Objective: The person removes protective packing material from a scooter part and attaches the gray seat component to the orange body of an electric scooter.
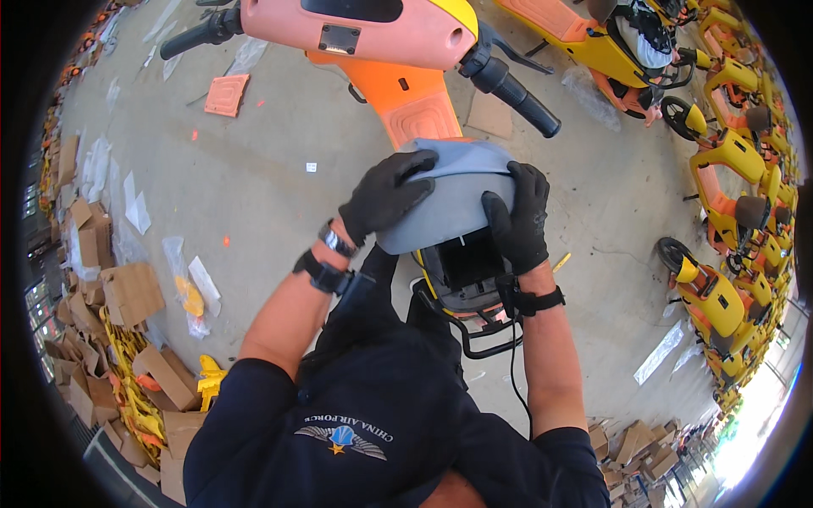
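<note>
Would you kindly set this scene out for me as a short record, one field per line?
Left hand: black-gloved, holding the left side of a grey seat
Right hand: black-gloved, holding the seat's right side
Seat top: blue-grey layer across the far part
Below seat: dark compartment, partly uncovered
Ahead: a scooter's pink front between two black handles
Right side: rows of yellow scooters
Left side: cardboard
Floor: orange-pink panel, lying ahead and to the left

My right grip (522, 218) partly hides the grey seat (442, 205); the top edge crops the pink housing (284, 27); far scooters (772, 245) seem blurred.
</note>
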A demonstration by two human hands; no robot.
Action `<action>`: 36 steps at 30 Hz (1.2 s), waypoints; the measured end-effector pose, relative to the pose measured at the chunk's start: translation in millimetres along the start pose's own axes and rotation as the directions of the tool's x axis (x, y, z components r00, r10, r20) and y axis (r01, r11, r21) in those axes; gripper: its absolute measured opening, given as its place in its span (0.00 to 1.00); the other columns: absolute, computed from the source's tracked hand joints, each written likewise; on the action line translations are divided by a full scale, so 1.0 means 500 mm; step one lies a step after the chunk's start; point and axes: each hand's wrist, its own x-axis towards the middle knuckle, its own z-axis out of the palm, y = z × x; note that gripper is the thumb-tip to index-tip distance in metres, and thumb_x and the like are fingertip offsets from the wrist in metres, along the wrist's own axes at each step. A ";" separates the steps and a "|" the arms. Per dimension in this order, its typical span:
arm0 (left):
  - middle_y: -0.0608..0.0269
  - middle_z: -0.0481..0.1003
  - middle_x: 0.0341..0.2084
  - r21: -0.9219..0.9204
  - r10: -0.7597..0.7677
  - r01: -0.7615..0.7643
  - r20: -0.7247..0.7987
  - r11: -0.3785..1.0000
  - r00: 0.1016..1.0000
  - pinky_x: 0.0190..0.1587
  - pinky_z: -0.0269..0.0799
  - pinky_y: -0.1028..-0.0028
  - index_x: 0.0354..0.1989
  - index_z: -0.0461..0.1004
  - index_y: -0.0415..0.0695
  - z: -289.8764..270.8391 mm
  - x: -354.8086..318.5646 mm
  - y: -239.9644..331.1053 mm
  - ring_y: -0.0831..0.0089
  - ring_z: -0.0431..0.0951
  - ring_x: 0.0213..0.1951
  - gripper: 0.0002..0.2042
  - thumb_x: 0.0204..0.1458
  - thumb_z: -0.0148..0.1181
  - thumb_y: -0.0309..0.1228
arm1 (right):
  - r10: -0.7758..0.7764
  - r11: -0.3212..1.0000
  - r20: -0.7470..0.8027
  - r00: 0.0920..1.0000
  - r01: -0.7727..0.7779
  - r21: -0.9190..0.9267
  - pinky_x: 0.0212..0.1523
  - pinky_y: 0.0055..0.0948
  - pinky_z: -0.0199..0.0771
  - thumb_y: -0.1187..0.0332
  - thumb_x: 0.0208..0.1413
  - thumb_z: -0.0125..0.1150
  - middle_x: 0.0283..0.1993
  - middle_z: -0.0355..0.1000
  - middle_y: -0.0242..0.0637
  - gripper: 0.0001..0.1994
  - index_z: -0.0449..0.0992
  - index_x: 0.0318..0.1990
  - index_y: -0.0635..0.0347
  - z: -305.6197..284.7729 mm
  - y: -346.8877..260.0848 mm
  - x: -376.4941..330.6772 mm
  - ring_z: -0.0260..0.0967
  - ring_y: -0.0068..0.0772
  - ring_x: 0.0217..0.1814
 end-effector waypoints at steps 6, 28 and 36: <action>0.62 0.77 0.32 0.231 0.055 -0.096 0.177 0.968 0.983 0.39 0.72 0.73 0.44 0.77 0.40 -0.044 0.048 -0.026 0.73 0.76 0.33 0.12 0.53 0.57 0.28 | 0.022 0.999 0.017 1.000 -0.022 -0.025 0.56 0.47 0.60 0.62 0.45 0.64 0.52 0.64 0.52 0.29 0.65 0.54 0.67 0.011 -0.015 0.015 0.57 0.54 0.55; 0.59 0.75 0.34 0.269 0.052 -0.229 0.537 0.936 0.842 0.43 0.72 0.70 0.50 0.69 0.42 -0.184 0.208 0.031 0.66 0.76 0.36 0.25 0.37 0.60 0.25 | 0.089 0.993 -0.026 0.996 -0.091 -0.075 0.53 0.48 0.63 0.56 0.49 0.61 0.50 0.67 0.50 0.25 0.70 0.51 0.60 0.049 -0.053 0.140 0.62 0.55 0.52; 0.49 0.77 0.28 0.616 0.199 -0.479 0.467 0.626 0.862 0.34 0.74 0.61 0.45 0.70 0.46 -0.078 0.206 0.046 0.52 0.78 0.30 0.15 0.46 0.58 0.27 | 0.144 0.988 -0.007 0.990 -0.144 -0.061 0.56 0.47 0.61 0.51 0.49 0.60 0.52 0.66 0.49 0.27 0.69 0.53 0.57 -0.002 -0.002 0.122 0.61 0.53 0.55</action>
